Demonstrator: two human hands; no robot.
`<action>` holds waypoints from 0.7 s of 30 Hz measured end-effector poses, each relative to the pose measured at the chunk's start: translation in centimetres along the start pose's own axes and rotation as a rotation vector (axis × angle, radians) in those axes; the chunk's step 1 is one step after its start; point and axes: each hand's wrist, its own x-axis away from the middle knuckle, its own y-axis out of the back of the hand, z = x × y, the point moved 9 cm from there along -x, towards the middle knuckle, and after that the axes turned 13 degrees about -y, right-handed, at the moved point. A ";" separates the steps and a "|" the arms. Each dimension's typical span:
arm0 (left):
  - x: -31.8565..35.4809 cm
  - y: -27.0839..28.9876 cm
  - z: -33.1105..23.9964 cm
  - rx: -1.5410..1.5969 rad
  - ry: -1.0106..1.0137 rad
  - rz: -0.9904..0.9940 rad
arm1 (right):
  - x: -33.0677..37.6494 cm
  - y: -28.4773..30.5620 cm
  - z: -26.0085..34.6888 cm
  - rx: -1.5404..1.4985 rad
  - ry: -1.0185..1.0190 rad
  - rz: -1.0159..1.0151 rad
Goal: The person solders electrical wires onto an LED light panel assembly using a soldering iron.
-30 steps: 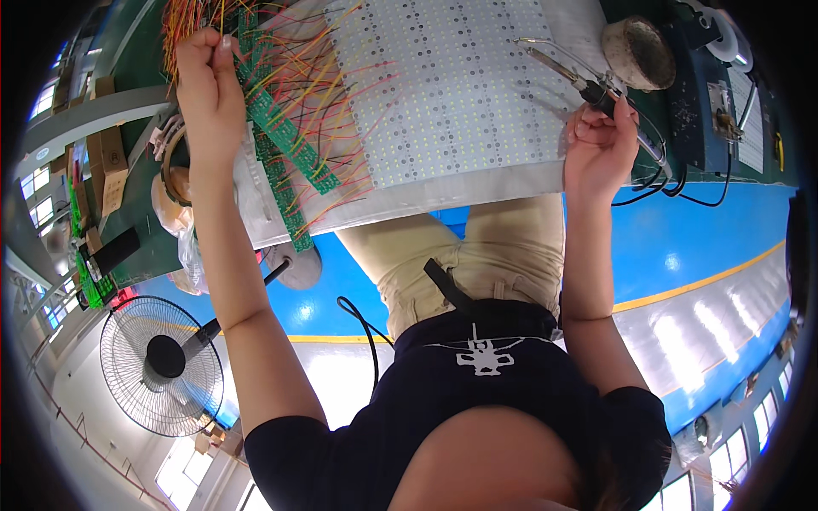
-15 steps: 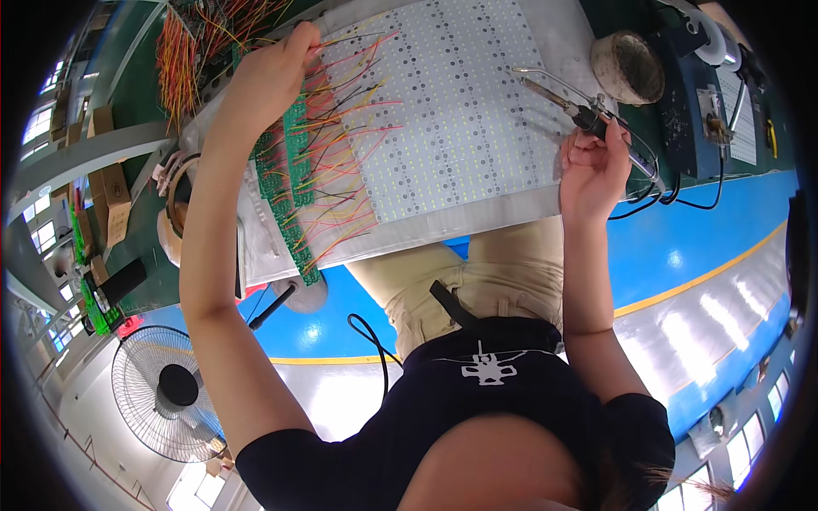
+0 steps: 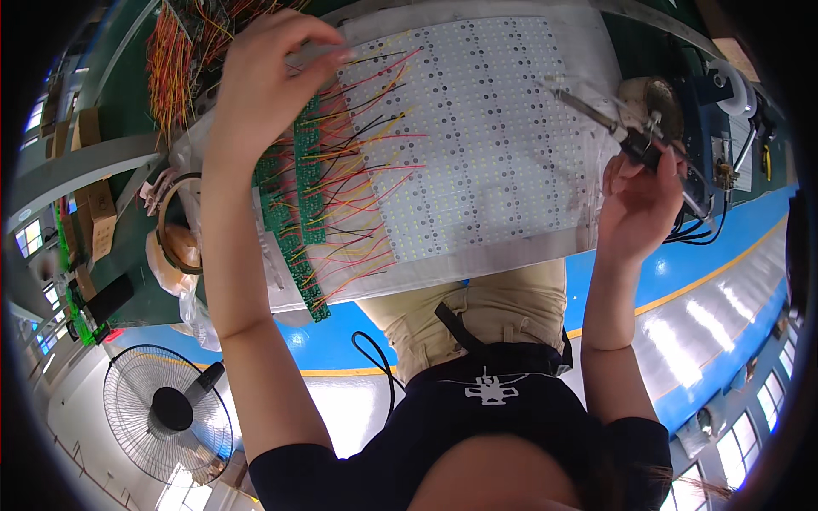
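My right hand [image 3: 641, 204] grips a soldering iron [image 3: 632, 143] by its dark handle, the slim tip angled up and left above the white panel's right part. A thin metal tube runs alongside the iron. My left hand [image 3: 271, 81] hovers at the far left end of the green circuit boards [image 3: 308, 183], thumb and forefinger apart, with nothing visible between them. Red, black and yellow wires [image 3: 375, 175] stretch from these boards onto the white panel [image 3: 477, 128], which carries rows of small dots. Part of the boards' far end is hidden behind my left hand.
A loose bundle of red and yellow wires [image 3: 169, 85] hangs at the far left. A round, pale pot [image 3: 665, 95] stands behind the iron, beside a dark blue unit [image 3: 700, 119]. A ring-shaped tape roll [image 3: 164, 223] lies left of my forearm; a fan [image 3: 175, 409] stands lower left.
My left hand has lifted off the boards' far end and its fingers have parted. The right hand has carried the soldering iron rightward and slightly nearer. The whole view has shifted a little.
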 end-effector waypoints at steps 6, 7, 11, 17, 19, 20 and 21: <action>-0.9 -4.6 -1.4 0.044 0.002 0.128 | -5.8 -7.7 2.1 0.060 0.168 0.239; -0.9 -4.6 -1.2 0.006 0.015 0.126 | -7.9 -6.7 1.5 0.176 0.187 0.290; 0.2 -4.9 0.6 0.105 0.071 0.041 | -8.0 -10.7 -0.8 0.152 0.223 0.122; 1.9 -4.0 2.1 0.263 0.240 0.064 | -9.5 -9.7 -6.5 0.250 0.088 0.088; 1.9 -3.8 2.0 0.241 0.219 0.061 | -9.5 -9.5 -7.4 0.225 0.079 0.108; 1.6 -3.7 1.9 0.220 0.192 0.059 | -9.6 -9.5 -7.8 0.224 0.070 0.113; 1.5 -3.7 1.9 0.221 0.194 0.058 | -9.7 -9.4 -8.0 0.224 0.061 0.116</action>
